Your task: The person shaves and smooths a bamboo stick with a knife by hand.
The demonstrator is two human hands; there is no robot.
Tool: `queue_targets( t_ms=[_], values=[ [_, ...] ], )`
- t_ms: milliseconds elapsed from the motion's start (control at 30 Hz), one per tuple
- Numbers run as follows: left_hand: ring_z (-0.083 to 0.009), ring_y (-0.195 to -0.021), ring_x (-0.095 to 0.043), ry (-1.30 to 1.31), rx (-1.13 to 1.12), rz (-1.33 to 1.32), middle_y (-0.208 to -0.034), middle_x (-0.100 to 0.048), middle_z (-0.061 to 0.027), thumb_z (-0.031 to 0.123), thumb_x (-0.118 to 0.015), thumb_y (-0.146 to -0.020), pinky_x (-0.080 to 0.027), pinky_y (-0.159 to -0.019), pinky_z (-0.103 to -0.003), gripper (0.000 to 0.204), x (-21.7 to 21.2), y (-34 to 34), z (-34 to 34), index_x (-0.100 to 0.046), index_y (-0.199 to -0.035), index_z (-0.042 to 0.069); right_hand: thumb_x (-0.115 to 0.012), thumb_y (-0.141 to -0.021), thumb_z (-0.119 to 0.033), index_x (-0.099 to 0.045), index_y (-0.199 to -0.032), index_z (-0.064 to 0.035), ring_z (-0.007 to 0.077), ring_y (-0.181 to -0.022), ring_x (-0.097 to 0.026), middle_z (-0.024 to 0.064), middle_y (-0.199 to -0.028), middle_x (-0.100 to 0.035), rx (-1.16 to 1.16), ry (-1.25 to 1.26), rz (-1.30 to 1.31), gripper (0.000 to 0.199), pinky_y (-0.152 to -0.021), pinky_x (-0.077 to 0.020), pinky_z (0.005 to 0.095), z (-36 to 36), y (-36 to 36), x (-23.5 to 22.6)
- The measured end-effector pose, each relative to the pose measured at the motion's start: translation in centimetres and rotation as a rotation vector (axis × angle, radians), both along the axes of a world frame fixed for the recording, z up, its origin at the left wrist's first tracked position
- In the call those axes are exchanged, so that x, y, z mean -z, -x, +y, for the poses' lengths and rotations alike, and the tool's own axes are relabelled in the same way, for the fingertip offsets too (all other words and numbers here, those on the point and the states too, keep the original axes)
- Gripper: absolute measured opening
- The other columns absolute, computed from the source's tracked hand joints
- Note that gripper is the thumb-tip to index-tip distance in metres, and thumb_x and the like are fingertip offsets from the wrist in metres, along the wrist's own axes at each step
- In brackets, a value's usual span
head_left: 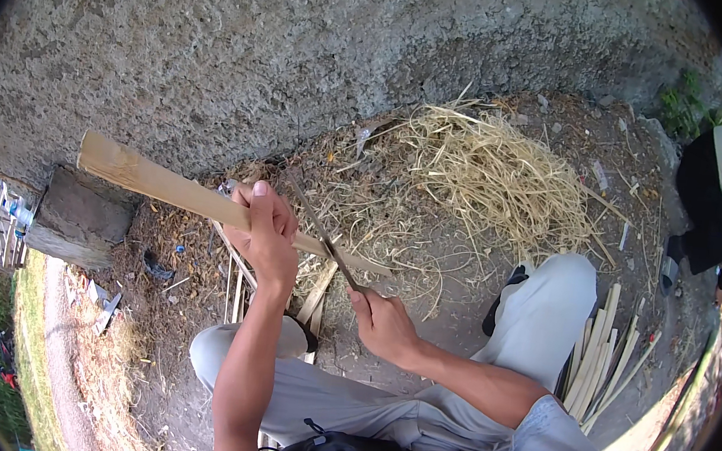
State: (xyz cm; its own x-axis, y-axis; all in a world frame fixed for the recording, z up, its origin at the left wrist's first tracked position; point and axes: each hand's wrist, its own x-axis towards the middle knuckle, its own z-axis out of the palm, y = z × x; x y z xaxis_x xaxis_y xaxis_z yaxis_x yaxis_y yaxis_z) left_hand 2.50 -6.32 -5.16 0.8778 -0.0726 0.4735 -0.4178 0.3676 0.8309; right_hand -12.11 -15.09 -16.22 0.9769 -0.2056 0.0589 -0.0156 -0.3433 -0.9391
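A long, flat bamboo slat (pixel 153 178) slants across in front of me, its wide end high at the left and its thinner end low near the middle. My left hand (pixel 267 227) is closed around it, thumb up along the top. In my right hand (pixel 388 325) is a long, dark-bladed knife (pixel 319 228), pointing up and to the left. Its blade crosses the slat just right of my left hand, against it as far as I can see. The fingers wrapped round the knife's handle hide most of that handle.
A heap of pale shavings (pixel 504 183) lies on the dirt by a rough wall (pixel 292 36). Several cut slats (pixel 600 362) are stacked beside my right knee (pixel 549 304). A block (pixel 84 216) juts out at the left. Another person (pixel 716 190) is at the far right.
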Motion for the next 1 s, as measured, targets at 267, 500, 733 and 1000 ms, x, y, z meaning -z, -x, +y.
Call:
queue_targets(
  t_ms=[267, 500, 733, 1000],
  values=[
    [-0.0059, -0.041, -0.027, 0.065, -0.052, -0.067, -0.052, -0.031, 0.0015, 0.017, -0.05, -0.098, -0.021, -0.038, -0.023, 0.036, 0.7, 1.0, -0.7, -0.031, -0.069, 0.011, -0.043, -0.101, -0.025, -0.064, -0.081, 0.0066, 0.0439, -0.055, -0.059, 0.0259, -0.058, -0.057, 0.021, 0.076, 0.125, 0.043, -0.057, -0.0474, 0.05, 0.1, -1.8, 0.7],
    [-0.0058, -0.041, -0.026, 0.049, -0.05, -0.129, -0.05, -0.031, 0.0014, 0.017, -0.049, -0.099, -0.02, -0.038, -0.024, 0.036, 0.9, 1.9, -0.9, -0.031, -0.069, 0.01, -0.044, -0.099, -0.025, -0.062, -0.074, 0.0064, 0.0462, -0.06, -0.06, 0.0279, -0.06, -0.058, 0.053, 0.046, 0.172, 0.044, -0.062, -0.0487, 0.0517, 0.3, -2.0, 0.8],
    [-0.0059, -0.041, -0.023, 0.045, -0.04, -0.161, -0.05, -0.03, 0.0007, 0.017, -0.046, -0.1, -0.019, -0.038, -0.023, 0.034, 1.0, 2.4, -1.1, -0.031, -0.069, 0.01, -0.044, -0.1, -0.028, -0.065, -0.078, 0.0033, 0.0385, -0.06, -0.061, 0.0219, -0.062, -0.06, 0.002, 0.002, 0.346, 0.043, -0.061, -0.048, 0.0469, -0.6, -2.6, 1.6],
    [-0.0059, -0.041, -0.025, 0.039, -0.018, -0.179, -0.049, -0.031, 0.0007, 0.017, -0.049, -0.099, -0.02, -0.038, -0.024, 0.035, 0.9, 2.4, -1.5, -0.031, -0.07, 0.009, -0.04, -0.103, -0.036, -0.055, -0.079, -0.0025, 0.0098, -0.042, -0.036, -0.0031, -0.055, -0.037, -0.045, -0.765, 0.544, 0.044, -0.04, -0.0354, 0.0284, -1.8, -3.2, 0.8]
  ],
)
